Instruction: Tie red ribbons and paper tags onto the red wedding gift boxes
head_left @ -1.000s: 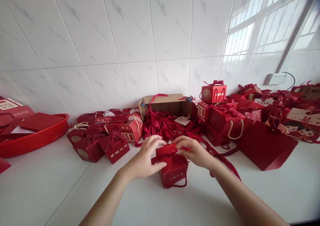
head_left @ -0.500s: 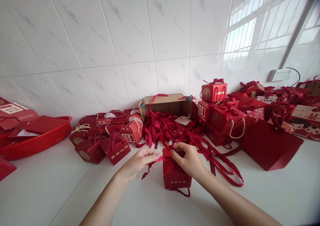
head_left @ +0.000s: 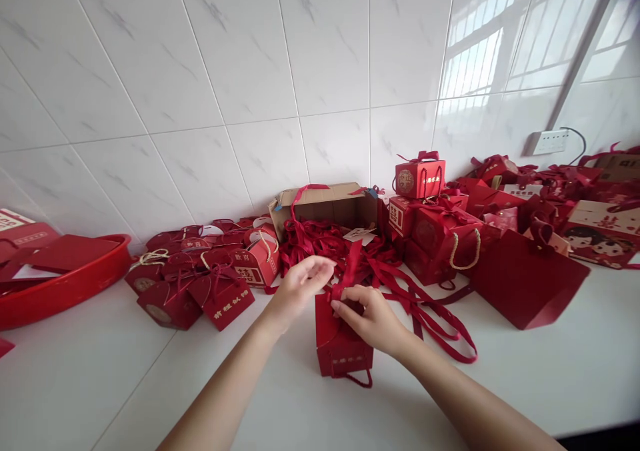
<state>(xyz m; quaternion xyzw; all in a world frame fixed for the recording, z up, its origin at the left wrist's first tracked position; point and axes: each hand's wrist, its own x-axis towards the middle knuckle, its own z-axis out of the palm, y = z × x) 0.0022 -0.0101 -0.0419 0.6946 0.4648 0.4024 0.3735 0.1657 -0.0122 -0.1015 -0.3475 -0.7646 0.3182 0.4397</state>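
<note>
A small red box (head_left: 345, 354) stands on the white surface between my hands, its dark red cord handle hanging at the front. My right hand (head_left: 367, 314) pinches a red ribbon (head_left: 336, 292) at the top of this box. One ribbon end stands up behind the fingertips. Up and to the left of the box, my left hand (head_left: 300, 288) is raised with curved fingers and thumb slightly apart, and no ribbon shows between them.
Behind the hands, a cardboard box (head_left: 320, 192) lies on its side with red ribbons (head_left: 320, 238) spilling out. Red gift boxes (head_left: 220, 298) cluster left, beside a red basin (head_left: 100, 264). Stacked boxes (head_left: 440, 238) and a large red bag (head_left: 525, 281) are on the right.
My left hand has let go of the ribbon and moved up. A ribbon end now stands upright above the box. My right hand still pinches at the box top. The view has shifted slightly.
</note>
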